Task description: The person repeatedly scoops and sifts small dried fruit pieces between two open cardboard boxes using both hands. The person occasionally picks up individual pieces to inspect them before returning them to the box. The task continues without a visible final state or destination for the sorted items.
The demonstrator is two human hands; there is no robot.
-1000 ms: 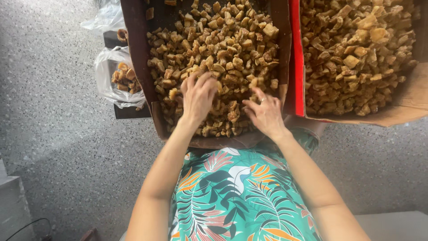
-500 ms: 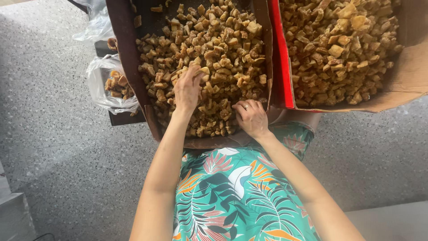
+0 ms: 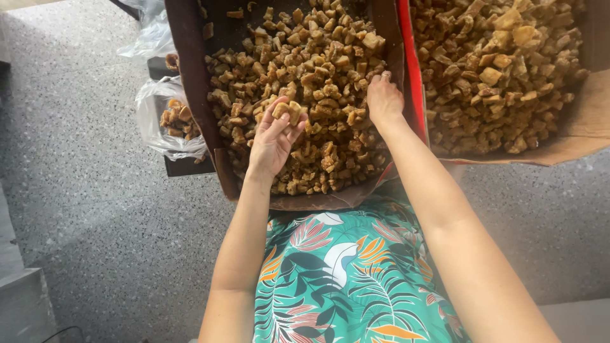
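Golden-brown fried chunks (image 3: 318,70) fill a dark cardboard box (image 3: 190,82) resting against the person's lap. The left hand (image 3: 273,143), flat on the pile a moment ago, has now lifted with its fingers pinched around a few chunks above the box's middle. The right hand (image 3: 383,98) has slid to the box's right wall, fingers curled into the pile; whether it grips anything cannot be told.

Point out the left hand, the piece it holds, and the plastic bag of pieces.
left hand (image 3: 272,143): head view, on the palm.
brown piece (image 3: 287,111): head view, on its top between the fingertips.
plastic bag (image 3: 152,130): head view, on its clear left side.
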